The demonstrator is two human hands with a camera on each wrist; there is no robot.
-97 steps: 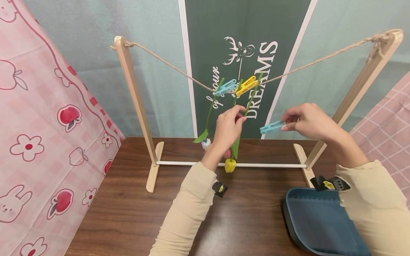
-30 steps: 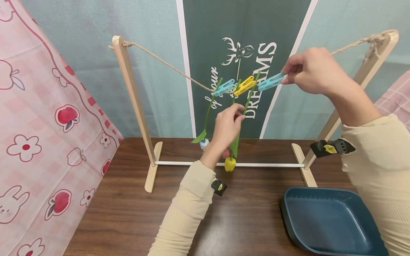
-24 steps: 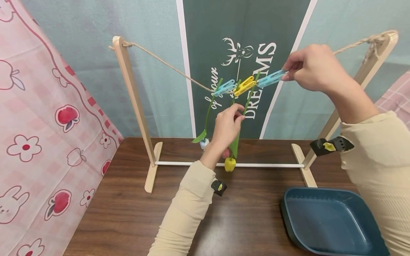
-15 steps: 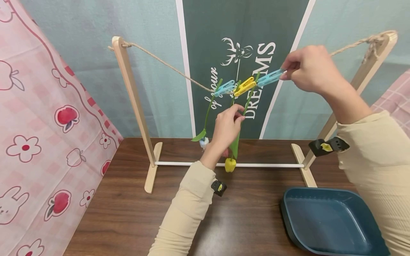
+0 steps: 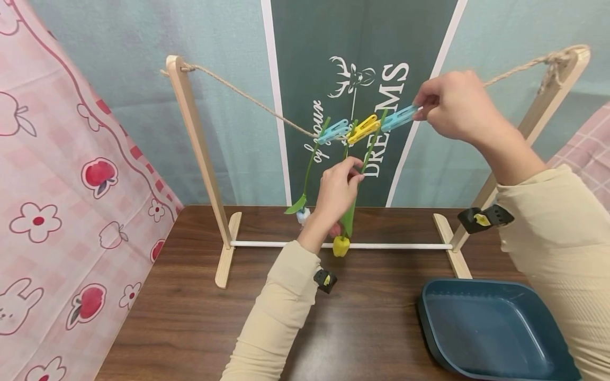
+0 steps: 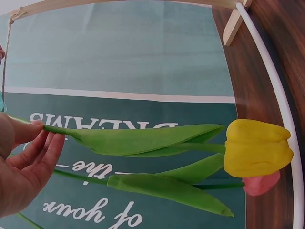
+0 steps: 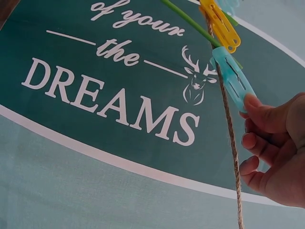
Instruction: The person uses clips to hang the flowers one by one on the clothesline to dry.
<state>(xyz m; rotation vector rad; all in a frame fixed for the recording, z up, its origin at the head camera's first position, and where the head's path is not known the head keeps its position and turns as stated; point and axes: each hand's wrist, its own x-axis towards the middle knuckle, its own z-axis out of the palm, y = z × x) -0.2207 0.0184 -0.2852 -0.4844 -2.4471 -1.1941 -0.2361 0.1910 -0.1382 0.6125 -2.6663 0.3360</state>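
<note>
My left hand (image 5: 337, 188) pinches the green stem of an upside-down yellow tulip (image 6: 257, 148), whose stem tip reaches up to the twine (image 5: 257, 99). A light-blue clothespin (image 5: 399, 117) is pinched between thumb and fingers of my right hand (image 5: 457, 106). In the right wrist view its jaws lie at the twine and the tulip's stem; whether they bite both I cannot tell. Just left, a yellow clothespin (image 5: 364, 128) holds the stem of a pink tulip (image 6: 262, 184). Another blue clothespin (image 5: 334, 131) holds a whitish-blue flower (image 5: 303, 215), partly behind my left wrist.
The twine sags between two wooden posts (image 5: 199, 153) joined low down by a white rod (image 5: 400, 246). A dark blue tray (image 5: 495, 328) sits on the brown table (image 5: 371, 312) at the right front. Curtains hang behind and at both sides.
My right hand has risen from the lower right, bringing the blue clothespin to the tulip's stem by the twine, then edged slightly left. My left hand keeps its place on the stem.
</note>
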